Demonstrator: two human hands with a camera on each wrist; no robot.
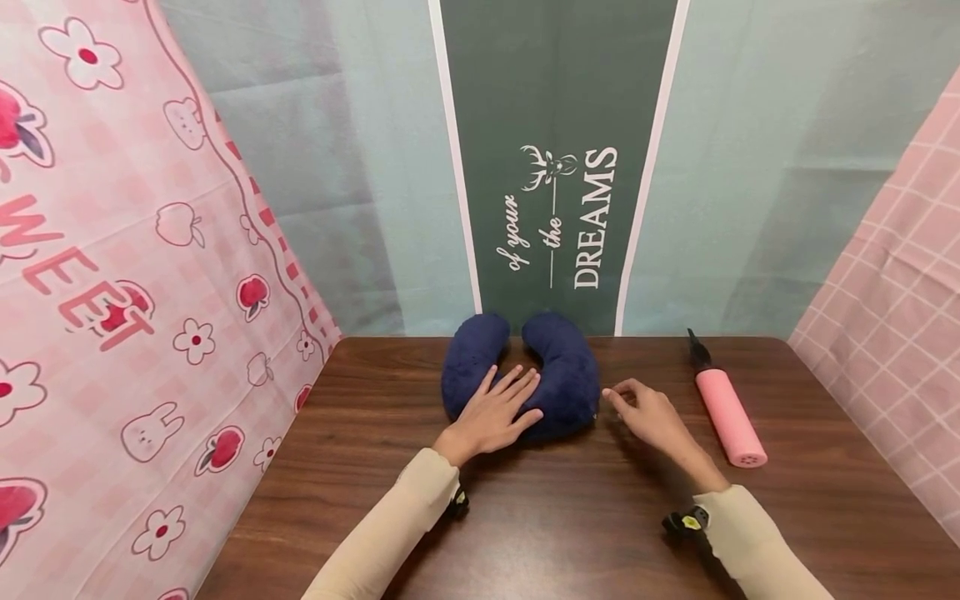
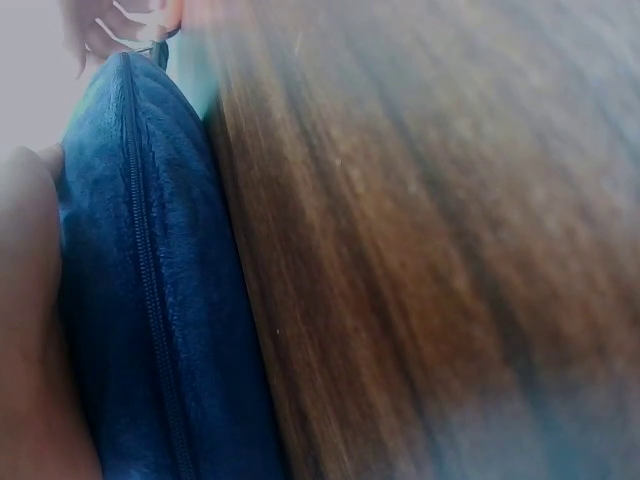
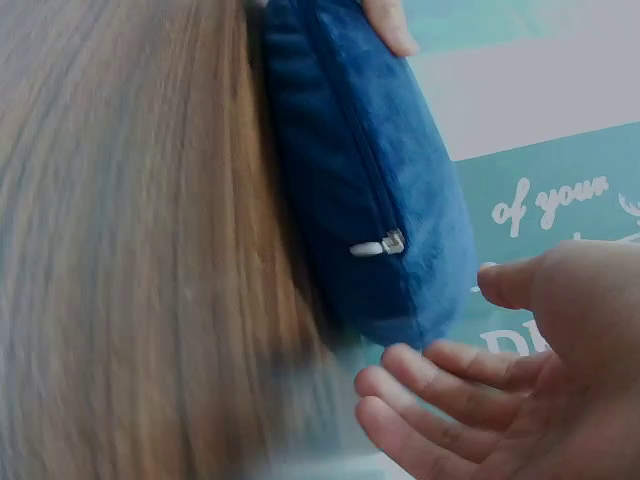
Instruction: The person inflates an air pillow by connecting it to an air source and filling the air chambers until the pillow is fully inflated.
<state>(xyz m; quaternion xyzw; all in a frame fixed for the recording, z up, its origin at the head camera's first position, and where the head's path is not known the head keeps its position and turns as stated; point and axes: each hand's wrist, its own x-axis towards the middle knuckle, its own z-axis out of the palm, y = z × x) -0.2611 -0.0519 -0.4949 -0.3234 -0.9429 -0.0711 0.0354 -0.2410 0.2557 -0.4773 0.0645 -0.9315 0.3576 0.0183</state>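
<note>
A dark blue plush U-shaped neck pillow point(image 1: 566, 375) lies on the table, its two ends toward the back wall. My left hand point(image 1: 495, 412) rests flat on its curved part with the fingers spread. Along the pillow's near side runs a zipper point(image 2: 145, 250). At the zipper's right end sits a small pale zipper pull point(image 3: 368, 249). My right hand point(image 1: 647, 410) is beside the pillow's right side, fingers loosely bent and holding nothing. In the right wrist view its fingertips point(image 3: 400, 360) are close by the pillow's end, a little way from the pull.
A pink hand pump point(image 1: 729, 417) with a black nozzle lies on the right part of the brown wooden table point(image 1: 525, 525). Behind the table hangs a green printed cloth point(image 1: 555, 100). A pink patterned cloth point(image 1: 150, 275) hangs at the left, a pink checked one point(image 1: 892, 292) at the right.
</note>
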